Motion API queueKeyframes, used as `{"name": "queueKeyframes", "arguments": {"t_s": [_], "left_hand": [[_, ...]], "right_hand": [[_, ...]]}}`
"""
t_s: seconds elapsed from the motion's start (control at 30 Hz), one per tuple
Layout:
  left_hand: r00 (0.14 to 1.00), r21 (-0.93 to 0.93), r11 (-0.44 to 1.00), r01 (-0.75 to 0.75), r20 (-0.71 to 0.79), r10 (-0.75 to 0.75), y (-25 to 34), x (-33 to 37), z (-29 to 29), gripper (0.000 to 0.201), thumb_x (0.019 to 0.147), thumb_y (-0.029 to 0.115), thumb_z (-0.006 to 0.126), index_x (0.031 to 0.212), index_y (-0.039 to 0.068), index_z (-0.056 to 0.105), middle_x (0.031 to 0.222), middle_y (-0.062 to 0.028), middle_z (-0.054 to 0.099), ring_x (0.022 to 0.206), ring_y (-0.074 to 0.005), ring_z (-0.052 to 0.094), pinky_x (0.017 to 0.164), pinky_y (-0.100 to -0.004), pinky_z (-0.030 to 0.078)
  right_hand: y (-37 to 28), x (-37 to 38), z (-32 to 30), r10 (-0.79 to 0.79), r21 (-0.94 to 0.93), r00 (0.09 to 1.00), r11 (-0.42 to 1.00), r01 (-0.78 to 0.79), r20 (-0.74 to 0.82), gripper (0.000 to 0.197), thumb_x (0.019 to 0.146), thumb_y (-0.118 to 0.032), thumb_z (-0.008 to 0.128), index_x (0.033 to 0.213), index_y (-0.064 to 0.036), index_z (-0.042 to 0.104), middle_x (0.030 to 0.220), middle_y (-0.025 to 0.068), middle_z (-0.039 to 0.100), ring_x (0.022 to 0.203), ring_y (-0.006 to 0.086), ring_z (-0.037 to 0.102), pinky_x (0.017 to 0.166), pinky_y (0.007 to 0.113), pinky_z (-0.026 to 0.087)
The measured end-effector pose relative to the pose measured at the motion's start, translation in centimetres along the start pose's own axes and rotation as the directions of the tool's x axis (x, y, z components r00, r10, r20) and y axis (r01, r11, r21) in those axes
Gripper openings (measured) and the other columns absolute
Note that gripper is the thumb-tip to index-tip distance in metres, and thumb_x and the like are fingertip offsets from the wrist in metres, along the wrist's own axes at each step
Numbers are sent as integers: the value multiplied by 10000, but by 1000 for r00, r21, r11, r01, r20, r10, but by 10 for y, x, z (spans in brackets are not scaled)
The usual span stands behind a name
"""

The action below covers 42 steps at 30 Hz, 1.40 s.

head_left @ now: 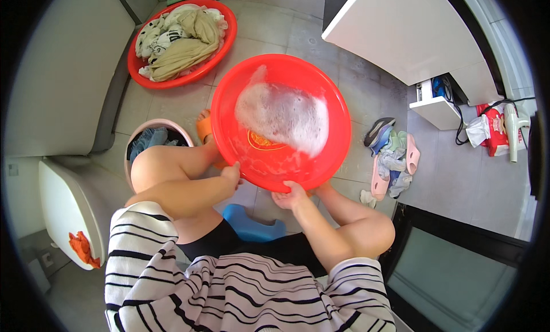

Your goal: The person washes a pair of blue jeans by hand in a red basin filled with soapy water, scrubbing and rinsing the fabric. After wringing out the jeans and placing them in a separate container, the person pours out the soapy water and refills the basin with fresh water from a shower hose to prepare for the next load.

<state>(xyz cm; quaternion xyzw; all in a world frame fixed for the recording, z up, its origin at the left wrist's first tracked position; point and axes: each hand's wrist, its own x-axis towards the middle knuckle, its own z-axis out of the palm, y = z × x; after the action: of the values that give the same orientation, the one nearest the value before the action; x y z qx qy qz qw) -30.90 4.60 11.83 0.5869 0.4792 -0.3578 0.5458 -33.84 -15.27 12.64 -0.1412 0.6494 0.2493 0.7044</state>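
Observation:
A large red plastic basin is in front of me, with white soap suds over water inside it. My left hand grips its near rim on the left side, fingers hidden partly under the edge. On the near rim further right, my right hand has its thumb over the edge and its fingers beneath. The basin looks tilted, with the suds toward its far right side; whether it rests on the floor I cannot tell.
Another red basin heaped with clothes stands far left. A pink-rimmed bucket of dark clothes is by my left knee. Pink slippers and small clothes lie right. A blue stool is between my legs; a toilet stands left.

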Motion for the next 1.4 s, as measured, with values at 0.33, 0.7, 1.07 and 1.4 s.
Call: {"name": "queueKeyframes", "arguments": {"t_s": [0.33, 0.7, 1.07, 1.4], "left_hand": [[998, -387, 921, 32, 58, -10, 15, -41, 60, 364, 943, 470, 398, 978, 123, 503, 679, -37, 532, 504, -148, 477, 443, -298, 343], [954, -628, 776, -53, 198, 225, 21, -80, 74, 344, 957, 454, 387, 932, 123, 479, 635, -13, 438, 541, -130, 445, 498, -276, 319], [842, -692, 722, 4, 392, 371, 30, -119, 66, 321, 974, 400, 378, 952, 96, 478, 817, -23, 488, 589, -98, 414, 506, -239, 304], [776, -716, 675, 179, 525, 351, 13, -152, 65, 310, 983, 392, 359, 977, 104, 473, 853, -44, 543, 557, -95, 395, 482, -226, 319]], "right_hand": [[-68, -69, 8, -163, 107, 987, 981, 161, 7, 371, 775, -39, 553, 1102, 17, 386, 1051, 144, 454, 829, 231, 489, 704, 312, 474], [-95, -102, -16, -388, -24, 888, 914, 406, 247, 157, 846, -58, 521, 971, 37, 512, 1004, 160, 555, 830, 230, 541, 620, 261, 478], [-115, -177, 11, -326, -252, 862, 863, 439, 388, 210, 822, -22, 533, 1022, 33, 496, 1099, 161, 537, 1015, 279, 509, 558, 241, 443], [-103, -207, 11, -577, -453, 774, 634, 626, 262, 114, 861, -93, 583, 940, -34, 525, 858, 72, 585, 709, 178, 540, 501, 202, 401]]}}
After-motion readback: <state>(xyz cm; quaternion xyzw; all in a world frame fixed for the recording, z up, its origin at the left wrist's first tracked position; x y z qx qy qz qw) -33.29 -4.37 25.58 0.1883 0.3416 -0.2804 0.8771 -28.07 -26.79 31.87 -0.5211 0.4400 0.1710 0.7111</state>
